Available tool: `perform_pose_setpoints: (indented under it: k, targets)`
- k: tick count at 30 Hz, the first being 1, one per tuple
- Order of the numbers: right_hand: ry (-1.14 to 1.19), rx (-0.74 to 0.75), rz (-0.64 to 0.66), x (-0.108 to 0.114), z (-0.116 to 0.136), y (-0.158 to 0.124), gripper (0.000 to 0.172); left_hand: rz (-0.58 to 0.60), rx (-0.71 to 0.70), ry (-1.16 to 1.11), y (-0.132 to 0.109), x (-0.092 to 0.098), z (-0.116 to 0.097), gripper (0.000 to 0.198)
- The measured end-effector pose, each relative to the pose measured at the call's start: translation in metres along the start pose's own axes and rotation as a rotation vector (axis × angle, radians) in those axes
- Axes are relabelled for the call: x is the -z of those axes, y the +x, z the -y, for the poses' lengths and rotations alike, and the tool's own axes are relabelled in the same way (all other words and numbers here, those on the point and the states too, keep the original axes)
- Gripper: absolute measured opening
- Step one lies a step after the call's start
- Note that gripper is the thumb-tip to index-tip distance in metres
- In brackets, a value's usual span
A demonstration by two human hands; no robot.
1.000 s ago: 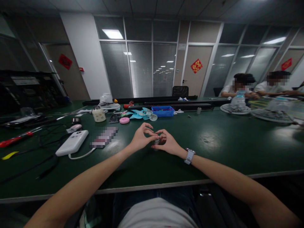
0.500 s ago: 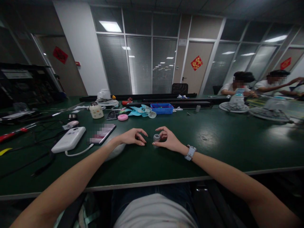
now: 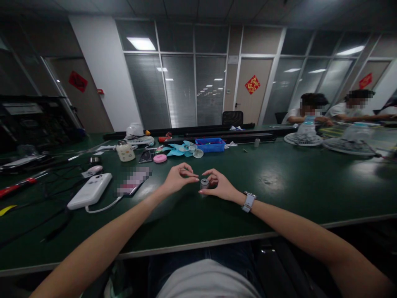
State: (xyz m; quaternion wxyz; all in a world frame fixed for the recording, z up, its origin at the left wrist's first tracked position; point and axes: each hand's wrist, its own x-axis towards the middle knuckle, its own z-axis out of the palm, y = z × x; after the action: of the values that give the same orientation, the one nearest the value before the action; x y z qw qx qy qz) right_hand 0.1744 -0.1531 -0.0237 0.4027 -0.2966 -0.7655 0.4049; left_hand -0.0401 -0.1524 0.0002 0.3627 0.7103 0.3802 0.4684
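Observation:
A small grey metal cylinder (image 3: 204, 183) with dark marks on its top stands upright on the green table (image 3: 294, 194). Around its right side curls my right hand (image 3: 221, 185), with thumb and fingers on the cylinder and a pale-strapped watch at the wrist. Just left of the cylinder is my left hand (image 3: 180, 179), fingers bent and the thumb pointing at it. A gap shows between that thumb and the fingers, and nothing is seen in this hand.
A phone (image 3: 133, 182) and white power bank (image 3: 89, 191) lie left, joined by a cable. Behind are a jar (image 3: 125, 151), pink lid (image 3: 160, 158), blue fan blades (image 3: 180, 148) and blue tray (image 3: 211, 145). People sit at the far right.
My left hand has risen slightly and moved right, its thumb now closer to the cylinder. My right hand stays around the cylinder. The camera view has tilted up a little.

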Motion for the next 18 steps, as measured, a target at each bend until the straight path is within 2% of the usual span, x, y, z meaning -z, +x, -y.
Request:
perform_pose_setpoints:
  k: [2, 6, 18]
  targets:
    - [0.015, 0.005, 0.01, -0.001, 0.0, 0.001, 0.063, -0.051, -0.058, -0.052, 0.001, -0.012, -0.007, 0.04]
    - [0.022, 0.02, 0.019, -0.002, 0.0, 0.003, 0.062, -0.042, -0.091, -0.028, 0.001, -0.025, -0.011, 0.04]
    - [0.016, -0.002, 0.019, -0.003, 0.003, 0.001, 0.063, 0.014, -0.092, 0.087, -0.002, -0.024, -0.017, 0.029]
